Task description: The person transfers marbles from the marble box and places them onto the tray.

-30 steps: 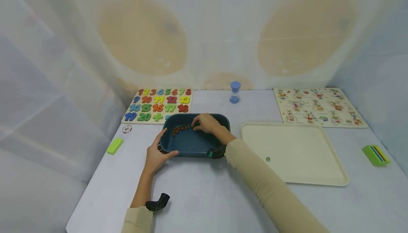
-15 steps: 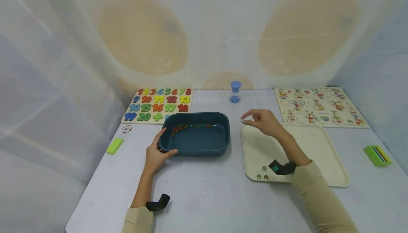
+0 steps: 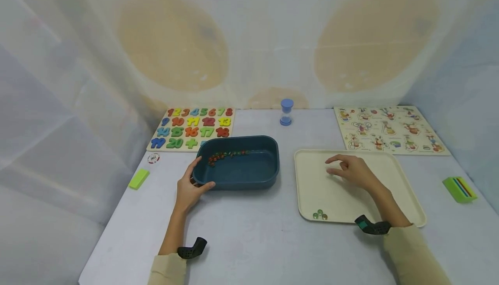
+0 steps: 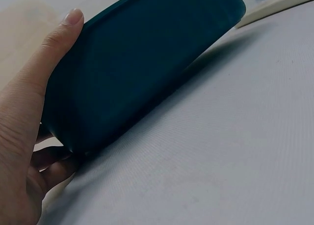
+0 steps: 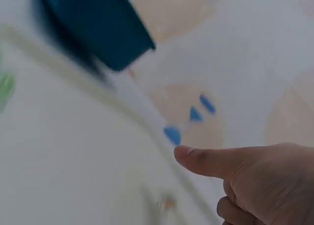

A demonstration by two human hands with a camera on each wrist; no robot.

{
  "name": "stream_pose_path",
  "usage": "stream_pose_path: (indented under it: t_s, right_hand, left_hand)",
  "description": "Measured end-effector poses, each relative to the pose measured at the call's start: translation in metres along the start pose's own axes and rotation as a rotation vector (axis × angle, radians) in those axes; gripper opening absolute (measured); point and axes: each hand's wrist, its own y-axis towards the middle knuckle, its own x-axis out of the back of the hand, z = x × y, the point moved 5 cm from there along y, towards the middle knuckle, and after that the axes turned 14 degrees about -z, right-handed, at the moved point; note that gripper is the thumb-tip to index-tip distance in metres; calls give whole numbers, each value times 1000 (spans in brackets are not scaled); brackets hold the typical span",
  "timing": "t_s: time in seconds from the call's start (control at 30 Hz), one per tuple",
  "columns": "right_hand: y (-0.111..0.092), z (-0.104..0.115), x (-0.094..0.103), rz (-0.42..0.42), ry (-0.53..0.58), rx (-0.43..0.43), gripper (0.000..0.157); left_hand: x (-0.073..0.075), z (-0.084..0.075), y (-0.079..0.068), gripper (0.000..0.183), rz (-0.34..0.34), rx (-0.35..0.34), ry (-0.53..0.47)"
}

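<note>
My left hand (image 3: 189, 192) grips the left end of a dark teal basin (image 3: 241, 181), thumb on its front and fingers curled round the side; some fingers tuck under its lower edge in the left wrist view. Several orange and green glass marbles (image 3: 223, 155) lie in a row toward the basin's back left. Over the cream tray (image 3: 366, 207) hovers my right hand (image 3: 352, 171), with thumb and index finger apart. A blurred orange-tinted marble (image 5: 168, 202) shows below that thumb; whether it touches the tray I cannot tell. Three marbles (image 3: 320, 214) sit at the tray's front-left corner.
A number puzzle board (image 3: 192, 129) lies behind the basin, a picture puzzle board (image 3: 390, 131) behind the tray. Between them stands a blue sand timer (image 3: 286, 112). Green blocks (image 3: 139, 179) and a stack of coloured pieces (image 3: 460, 189) flank the sides, near a round chip (image 3: 153, 158).
My right hand has moved from inside the basin rightward to above the tray, and its pinch has parted. Marbles on the tray went from one visible to three at the corner. The left hand stays put.
</note>
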Motion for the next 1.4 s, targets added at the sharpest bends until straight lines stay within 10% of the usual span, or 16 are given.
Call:
stream_pose_path:
  t_s: [0.23,0.5,0.8,1.2,1.4]
  right_hand:
    - [54,94,-20,-28,196,146,26]
    - [114,179,-99,103,231,275,24]
    - [124,178,-165,248,13,234,25]
    - [117,168,-175,274,-121,233,19]
    - [117,173,-159,164,4,274,16]
  left_hand:
    - [4,-29,-6,78,8,-2,-18]
    - [6,-28,-8,79,16,5,-2]
    - [1,-11,-4,82,35,9,11]
    - [-9,10,0,84,29,-29,18]
    - [-5,12,0,84,9,-22,27]
